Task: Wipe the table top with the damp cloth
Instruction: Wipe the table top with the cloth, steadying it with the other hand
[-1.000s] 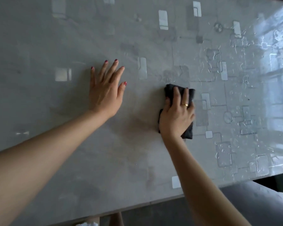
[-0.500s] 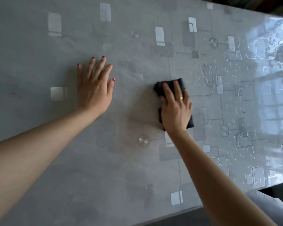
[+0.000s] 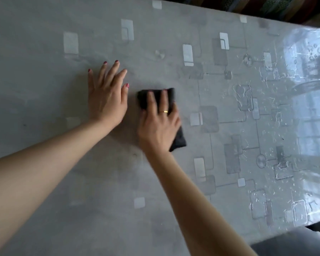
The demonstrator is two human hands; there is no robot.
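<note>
A grey table top (image 3: 63, 191) with a pattern of pale squares fills the view. A dark folded cloth (image 3: 178, 139) lies flat on it near the middle. My right hand (image 3: 158, 124) presses down on the cloth with straight fingers and covers most of it. Just left of the cloth, my left hand (image 3: 107, 97) rests flat on the table with its fingers spread. The two hands are close together, a small gap between them.
The right part of the table (image 3: 277, 111) is glossy with streaks and drops of water. The table's far edge runs along the top right, with striped fabric (image 3: 257, 6) beyond it. A grey seat (image 3: 294, 242) shows past the near right corner.
My right hand has slid the cloth to the left, toward my left hand. The left hand has stayed flat on the table. The view has shifted, so more of the far edge shows.
</note>
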